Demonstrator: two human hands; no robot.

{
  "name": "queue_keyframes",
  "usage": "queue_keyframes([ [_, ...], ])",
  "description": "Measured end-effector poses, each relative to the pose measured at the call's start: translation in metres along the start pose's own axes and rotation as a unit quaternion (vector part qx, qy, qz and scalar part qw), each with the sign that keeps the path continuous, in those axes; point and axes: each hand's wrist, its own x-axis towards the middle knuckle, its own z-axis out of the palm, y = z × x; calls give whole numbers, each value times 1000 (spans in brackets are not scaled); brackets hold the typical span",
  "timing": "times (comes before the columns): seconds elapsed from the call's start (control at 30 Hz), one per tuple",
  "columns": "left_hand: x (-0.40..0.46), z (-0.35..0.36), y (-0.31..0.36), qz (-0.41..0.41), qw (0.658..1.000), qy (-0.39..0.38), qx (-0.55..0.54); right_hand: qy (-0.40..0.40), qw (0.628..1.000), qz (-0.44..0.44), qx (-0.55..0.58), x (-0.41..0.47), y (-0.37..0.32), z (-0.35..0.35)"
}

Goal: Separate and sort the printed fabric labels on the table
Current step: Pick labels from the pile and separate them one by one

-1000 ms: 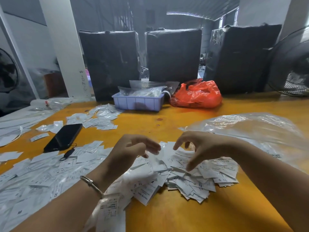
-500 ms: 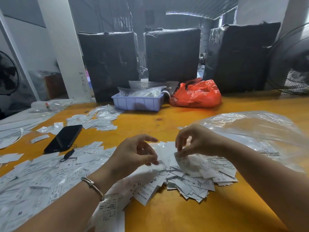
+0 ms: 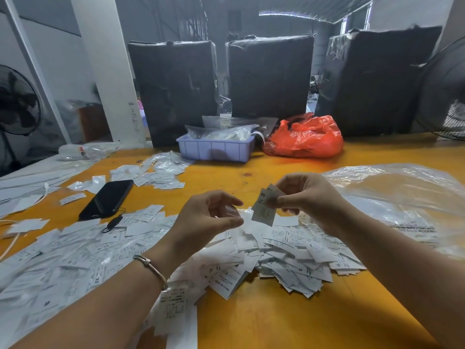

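Now your right hand (image 3: 305, 197) is raised above the heap of printed fabric labels (image 3: 284, 250), its fingers (image 3: 281, 204) pinching a small clutch of labels (image 3: 264, 206); at least two thin, pale rectangles overlap there, one printed "XS", though an exact count cannot be told. Your left hand (image 3: 208, 217) hovers just left of that clutch, fingers curled loosely with thumb and forefinger tips apart, holding nothing. One slim metal bangle (image 3: 151, 267) circles your left wrist.

The heap lies on the smooth orange bench (image 3: 276, 318) directly under both hands, far too many slips to count, all flat, soft-edged and white with fine dark print and size letters such as S, M and XL. Left of the heap a wider flat spread of labels (image 3: 50, 268) covers the bench. Beyond that spread lies one black smartphone (image 3: 107, 199), glossy and rectangular, with a small looped strap. Right of the heap sits one large crinkled clear plastic bag (image 3: 402, 195). Far behind the heap stand one lilac ribbed plastic tray (image 3: 215, 149) holding clear packets, one crumpled red plastic bag (image 3: 305, 141) beside it, and three tall black-wrapped bales (image 3: 270, 76). Two wire-caged fans (image 3: 445, 89) flank the scene, one at each edge.
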Motion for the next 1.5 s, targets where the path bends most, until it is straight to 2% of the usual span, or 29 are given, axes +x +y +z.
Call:
queue_keyframes([
  [0.2,1,-1,-2,1,1000,6,-13,13,1000,26,-6,-2,0,3],
  [0.4,1,0,-3,3,1000,17,-13,12,988,72,-138,-3,4,8],
  [0.6,2,1,-4,-10,1000,-4,-10,7,979,99,-180,-1,-2,-1],
  [0.77,1,0,-3,11,1000,9,21,36,987,90,-129,2,-8,-4],
  [0.87,1,0,-2,23,999,8,23,-10,996,86,-38,2,-11,-6],
  [0.93,1,0,-1,34,999,-5,8,-33,997,65,-17,0,-13,-6],
  [1.13,-2,5,-1,81,996,2,29,32,996,-81,7,-3,-18,-2],
  [1.27,-3,6,1,98,994,-2,44,33,987,-160,-2,-8,-25,4],
  [1.5,-5,6,2,81,997,-5,15,9,973,-221,-60,-17,-32,10],
])
